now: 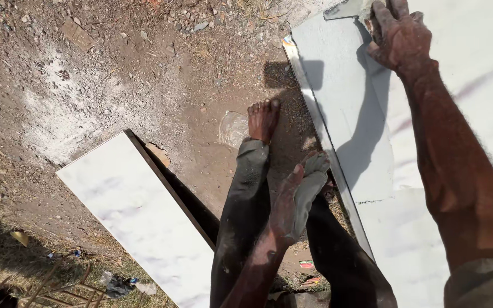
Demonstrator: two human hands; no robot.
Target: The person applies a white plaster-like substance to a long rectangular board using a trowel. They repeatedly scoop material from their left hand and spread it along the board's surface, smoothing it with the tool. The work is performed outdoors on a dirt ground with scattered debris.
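**Marble slab under the trowel**

Marble slab (429, 228) lies on dirt ground (115, 68), right of the bare foot (262, 118). Beside its near edge, the left hand (292, 199) cups grey mortar (309, 185), fingers curled. At the slab's far end, the right hand (397, 37) grips a trowel (346, 9). A second white slab (138, 217) lies left.

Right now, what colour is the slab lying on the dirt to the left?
White with faint grey marbling, dark along its edge; the slab shows in the head view.
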